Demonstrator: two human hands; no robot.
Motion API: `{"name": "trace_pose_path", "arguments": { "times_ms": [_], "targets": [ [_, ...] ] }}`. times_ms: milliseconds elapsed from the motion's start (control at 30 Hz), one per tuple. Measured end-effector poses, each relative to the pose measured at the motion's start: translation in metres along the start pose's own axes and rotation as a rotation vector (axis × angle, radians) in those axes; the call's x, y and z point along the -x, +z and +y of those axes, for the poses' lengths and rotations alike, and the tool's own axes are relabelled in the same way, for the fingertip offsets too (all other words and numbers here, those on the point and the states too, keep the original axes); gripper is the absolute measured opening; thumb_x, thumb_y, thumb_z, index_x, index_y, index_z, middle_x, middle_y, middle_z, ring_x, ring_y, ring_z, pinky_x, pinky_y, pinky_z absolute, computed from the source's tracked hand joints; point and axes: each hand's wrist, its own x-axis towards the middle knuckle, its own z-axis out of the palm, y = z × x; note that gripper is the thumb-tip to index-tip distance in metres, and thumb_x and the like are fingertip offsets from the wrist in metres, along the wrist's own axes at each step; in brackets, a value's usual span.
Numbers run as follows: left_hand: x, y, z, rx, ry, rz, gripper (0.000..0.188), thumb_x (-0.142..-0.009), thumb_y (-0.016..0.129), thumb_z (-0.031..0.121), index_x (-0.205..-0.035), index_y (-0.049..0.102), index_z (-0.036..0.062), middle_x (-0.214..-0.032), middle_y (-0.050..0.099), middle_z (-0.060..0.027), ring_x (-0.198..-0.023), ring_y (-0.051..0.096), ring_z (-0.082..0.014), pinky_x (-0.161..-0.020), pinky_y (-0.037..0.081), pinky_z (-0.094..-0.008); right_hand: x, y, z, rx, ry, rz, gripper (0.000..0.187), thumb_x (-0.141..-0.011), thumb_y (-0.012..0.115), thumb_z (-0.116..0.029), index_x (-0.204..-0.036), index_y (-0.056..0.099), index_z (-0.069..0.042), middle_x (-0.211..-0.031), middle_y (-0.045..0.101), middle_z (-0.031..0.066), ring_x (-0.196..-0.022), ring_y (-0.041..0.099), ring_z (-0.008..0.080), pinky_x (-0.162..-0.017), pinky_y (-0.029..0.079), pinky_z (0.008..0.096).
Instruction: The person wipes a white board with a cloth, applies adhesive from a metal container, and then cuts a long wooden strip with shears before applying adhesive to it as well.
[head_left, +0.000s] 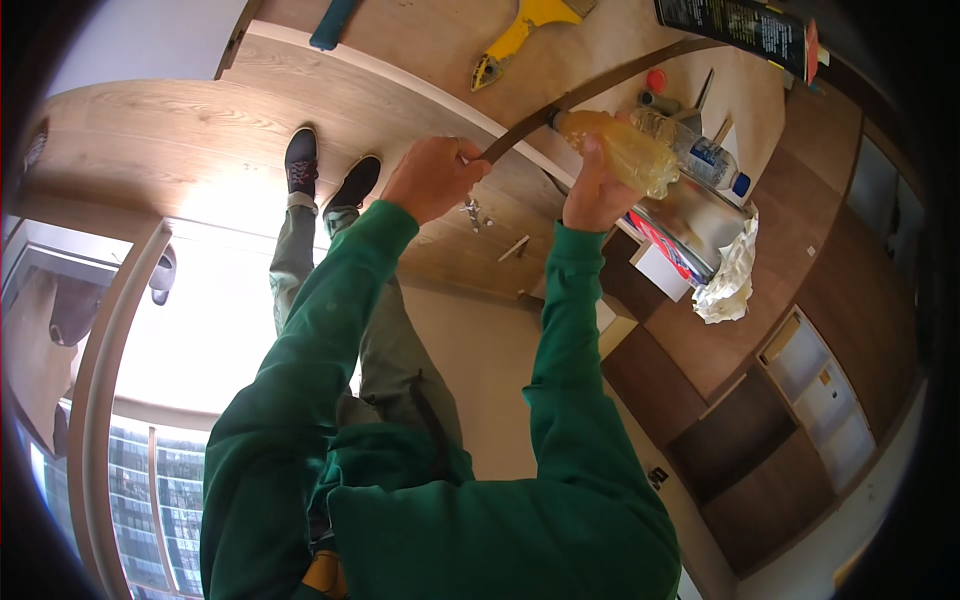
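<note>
Pinched in the fingers of my left hand (432,180) is the end of a long, thin brown strip (608,83). The strip curves away to the right above the board. My right hand (594,198) is wrapped around a soft clear plastic bottle (635,152) holding yellowish liquid. The bottle lies tilted, its dark tip at the strip; whether it touches cannot be made out. Just right of it lies a clear bottle with a blue cap (710,163). Near these are a small red cap (655,80) and a grey cylindrical piece (658,102).
A yellow-handled tool (512,42), a teal handle (333,22) and a black printed container (735,35) lie on the wooden work surface (420,45). Crumpled white paper (732,275) hangs at its right edge. Small debris (477,213) lies on the floor. Open cabinets (740,435) stand at right.
</note>
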Motion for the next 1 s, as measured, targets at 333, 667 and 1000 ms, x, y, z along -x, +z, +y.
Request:
{"name": "trace_pose_path", "arguments": {
  "times_ms": [333, 667, 1000],
  "targets": [
    [-0.029, 0.014, -0.005, -0.071, 0.124, 0.025, 0.027, -0.092, 0.061, 0.018, -0.100, 0.067, -0.0067, -0.069, 0.065, -0.0096, -0.061, 0.065, -0.0156, -0.059, 0.052, -0.0317, -0.005, 0.001, 0.007, 0.111, -0.066, -0.072, 0.047, -0.089, 0.064, 0.003, -0.132, 0.045, 0.006, -0.136, 0.055, 0.0229, -0.117, 0.061, 0.0271, -0.099, 0.051, 0.0369],
    [-0.036, 0.018, -0.012, -0.093, 0.071, -0.010, 0.032, -0.093, 0.056, 0.017, -0.112, 0.065, -0.0073, -0.079, 0.068, -0.0107, -0.067, 0.066, -0.0159, -0.061, 0.053, -0.0312, 0.013, 0.006, 0.000, 0.113, -0.140, -0.100, 0.054, -0.087, 0.069, 0.001, -0.134, 0.041, 0.006, -0.132, 0.057, 0.0230, -0.116, 0.061, 0.0267, -0.095, 0.054, 0.0351],
    [-0.032, 0.010, -0.009, -0.081, 0.024, 0.010, 0.032, -0.092, 0.058, 0.019, -0.113, 0.067, -0.0045, -0.084, 0.070, -0.0113, -0.070, 0.067, -0.0167, -0.066, 0.054, -0.0313, 0.021, 0.009, -0.004, 0.113, -0.141, -0.153, 0.051, -0.088, 0.068, 0.000, -0.132, 0.044, 0.007, -0.132, 0.057, 0.0222, -0.115, 0.061, 0.0269, -0.096, 0.053, 0.0364]
  ]
}}
